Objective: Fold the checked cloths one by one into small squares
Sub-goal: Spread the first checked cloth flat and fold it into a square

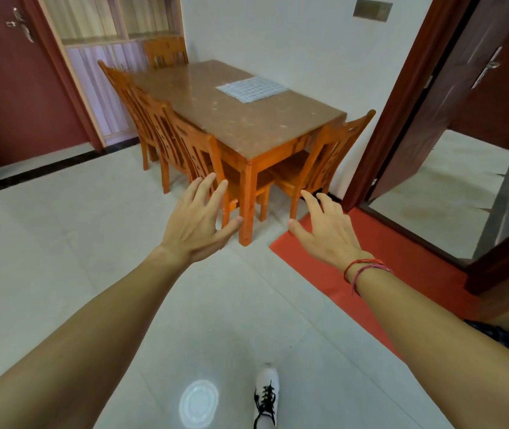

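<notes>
1. Head view: pale tiled floor (45,258) fills most of the frame.
2. Table (247,125), brown stone-look top, stands against the white wall with wooden chairs (185,140) tucked in around it.
3. Red mat (401,267) lies at the doorway on the right.
4. Left hand (195,224) and right hand (327,230) are held out in the air, well short of the table, fingers spread and loose, holding nothing.
5. Cloth (251,88), checked, lies flat on the far part of the tabletop, near the wall.
6. White shoe (266,394) with black laces is on the floor below.
7. Red strings (364,267) circle the right wrist.
</notes>
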A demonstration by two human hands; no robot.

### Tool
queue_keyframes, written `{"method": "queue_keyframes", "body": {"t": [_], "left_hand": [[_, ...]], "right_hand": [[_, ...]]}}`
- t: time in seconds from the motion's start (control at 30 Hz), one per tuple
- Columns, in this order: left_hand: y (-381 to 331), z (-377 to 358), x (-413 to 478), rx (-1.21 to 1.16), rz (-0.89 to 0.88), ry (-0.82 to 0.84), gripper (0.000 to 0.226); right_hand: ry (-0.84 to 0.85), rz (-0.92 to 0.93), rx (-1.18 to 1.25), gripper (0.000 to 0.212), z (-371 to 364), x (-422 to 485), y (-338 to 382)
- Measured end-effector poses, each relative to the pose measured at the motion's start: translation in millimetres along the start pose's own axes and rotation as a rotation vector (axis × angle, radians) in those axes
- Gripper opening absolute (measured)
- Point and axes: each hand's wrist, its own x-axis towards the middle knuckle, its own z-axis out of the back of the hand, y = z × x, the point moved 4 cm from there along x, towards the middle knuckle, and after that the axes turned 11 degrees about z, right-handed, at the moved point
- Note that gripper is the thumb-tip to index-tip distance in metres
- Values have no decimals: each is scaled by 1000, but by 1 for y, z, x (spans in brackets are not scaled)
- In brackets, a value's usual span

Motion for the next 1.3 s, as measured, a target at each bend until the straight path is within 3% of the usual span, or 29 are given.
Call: {"method": "queue_keyframes", "body": {"t": [0.53, 1.3], "left_hand": [[-9, -93, 276, 28, 60, 12, 80], [73, -229, 621, 7, -26, 86, 82]], "right_hand": [[85, 29, 33, 71, -56, 261, -134], [76, -8, 2, 67, -145, 595, -212]]}}
